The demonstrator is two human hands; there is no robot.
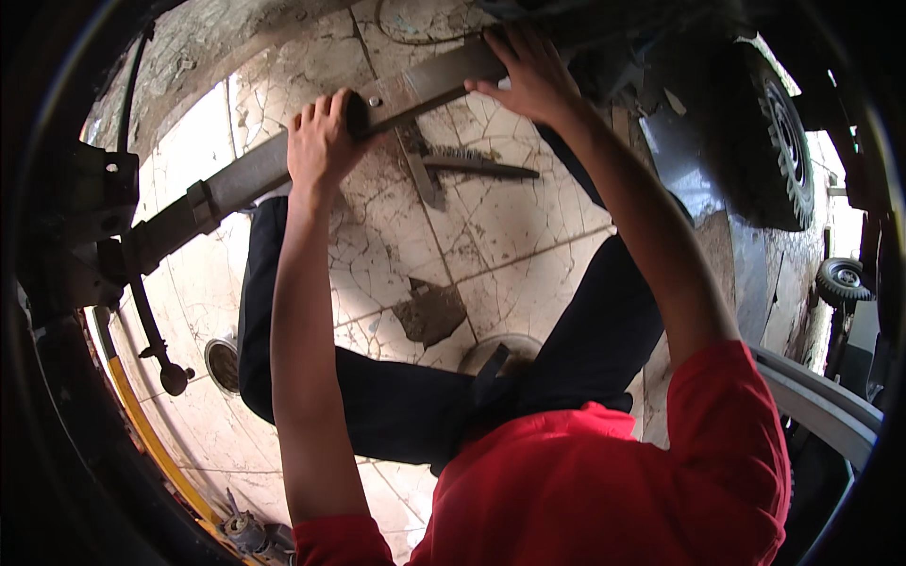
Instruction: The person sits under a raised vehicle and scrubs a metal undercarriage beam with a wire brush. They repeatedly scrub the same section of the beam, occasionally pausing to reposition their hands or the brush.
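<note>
A long grey metal beam (247,179) runs slantwise across the top of the view, from dark metal parts at the left to shadow at the upper right. My left hand (323,141) is closed over it, fingers on the far side. Beside that hand is a dark round opening or part (356,113), with a bolt head (375,101) just to its right. Farther right, my right hand (540,80) grips the beam, its thumb on the near side and some fingertips lost in shadow. Below the beam, a wire brush (472,165) lies on the floor.
My legs are spread on cracked floor tiles (528,274), with a broken patch (431,313) between them. A rod with a ball end (174,377) hangs at left. A round tin (223,364) stands nearby. Wheels (788,141) and a yellow bar (142,406) flank the space.
</note>
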